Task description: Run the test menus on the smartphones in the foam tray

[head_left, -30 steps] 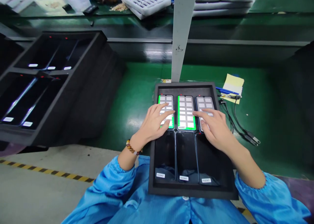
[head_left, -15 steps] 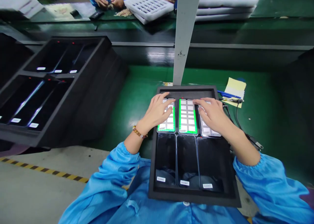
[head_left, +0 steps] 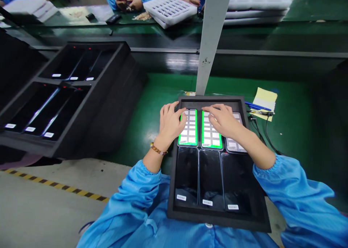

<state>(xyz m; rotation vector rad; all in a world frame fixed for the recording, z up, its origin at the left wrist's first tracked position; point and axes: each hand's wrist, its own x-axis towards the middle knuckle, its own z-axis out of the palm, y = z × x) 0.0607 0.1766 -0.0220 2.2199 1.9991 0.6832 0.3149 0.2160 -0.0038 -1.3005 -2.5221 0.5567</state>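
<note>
A black foam tray (head_left: 217, 222) lies in front of me with two rows of phones. My left hand (head_left: 171, 121), fingers apart, is at the tray's left edge, its fingertips at the upper left phone (head_left: 190, 132), whose lit screen shows white blocks with green edges. Over the upper middle phone (head_left: 208, 136), lit the same way, my right hand (head_left: 223, 120) spreads its fingers, with a fingertip near the screen's top left. Partly under that hand is the upper right phone (head_left: 235, 145), showing pale blocks. Several dark phones (head_left: 210, 175) with white labels fill the lower row.
Stacked black foam trays (head_left: 119, 77) with dark phones stand at left. A yellow notepad (head_left: 265, 99), blue pens (head_left: 258, 106) and black cables (head_left: 261, 132) lie at right. A grey post (head_left: 209, 41) rises behind my tray. Across the bench are white trays (head_left: 171, 8) and co-workers' hands (head_left: 129, 2).
My right hand has moved left, from between the upper middle and right phones onto the middle one. My left hand has drawn left, uncovering more of the left phone. The view has shifted slightly.
</note>
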